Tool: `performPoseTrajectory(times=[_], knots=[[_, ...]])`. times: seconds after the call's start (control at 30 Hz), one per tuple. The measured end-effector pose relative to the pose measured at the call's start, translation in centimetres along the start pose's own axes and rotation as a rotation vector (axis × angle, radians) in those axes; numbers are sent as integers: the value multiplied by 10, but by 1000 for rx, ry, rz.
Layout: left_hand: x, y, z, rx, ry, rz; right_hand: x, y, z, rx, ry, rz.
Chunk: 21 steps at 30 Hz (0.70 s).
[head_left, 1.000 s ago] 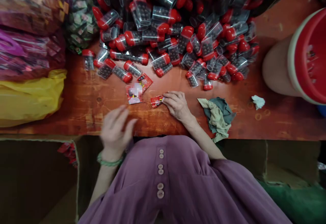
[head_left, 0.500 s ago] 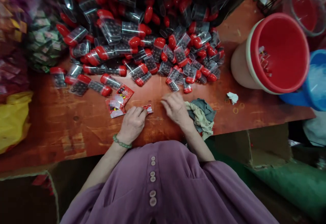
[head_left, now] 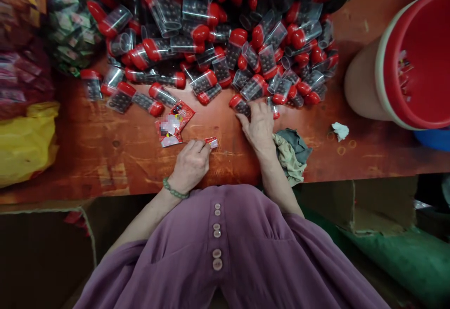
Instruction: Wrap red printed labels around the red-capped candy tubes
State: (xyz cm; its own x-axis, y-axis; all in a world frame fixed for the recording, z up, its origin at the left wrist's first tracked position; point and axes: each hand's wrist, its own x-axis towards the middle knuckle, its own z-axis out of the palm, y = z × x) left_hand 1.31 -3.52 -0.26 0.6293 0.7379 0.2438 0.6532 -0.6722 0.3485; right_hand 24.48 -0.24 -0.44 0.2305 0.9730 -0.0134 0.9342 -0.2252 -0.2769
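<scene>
Red-brown wood made up the worktop (head_left: 105, 154) where we worked, its far half buried under a heap of clear plastic tubes with red caps (head_left: 218, 32), most showing dark beads inside. Our left hand (head_left: 190, 166) lay curled on the boards, fingers closed around one end of a small red paper label (head_left: 212, 142), whose other end stuck out past the fingertips. Just beyond it lay a short stack of red printed labels (head_left: 174, 124), apart from the hand. Our right hand (head_left: 260, 126) stretched flat toward the near edge of the heap, fingers spread and loosely open, the tips touching a red-capped tube of dark beads (head_left: 241, 105); we could not tell whether it had any grip on it. A crumpled grey-green rag (head_left: 293, 152) lay just beside that wrist. At the right stood a big red-lined plastic bucket (head_left: 415, 60), and at the left a yellow plastic bag (head_left: 26, 140).
</scene>
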Motion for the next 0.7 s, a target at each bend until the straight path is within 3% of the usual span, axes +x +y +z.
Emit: performPoseTrajectory(times=[0.17,0.37,0.57,0.7], knots=[[-4,-5,4,-36,-2,-44,-17,-11,3,220,-62,-104],[-10,-14,13,-355,211,-239,-37,-11,-6,593,-155,-137],[-14,-12,-2,-640,275,-404,-61,-7,-13,1028,-312,-12],[-15,-10,-11,-775,247,-409,-74,-10,-24,1032,-316,-78]])
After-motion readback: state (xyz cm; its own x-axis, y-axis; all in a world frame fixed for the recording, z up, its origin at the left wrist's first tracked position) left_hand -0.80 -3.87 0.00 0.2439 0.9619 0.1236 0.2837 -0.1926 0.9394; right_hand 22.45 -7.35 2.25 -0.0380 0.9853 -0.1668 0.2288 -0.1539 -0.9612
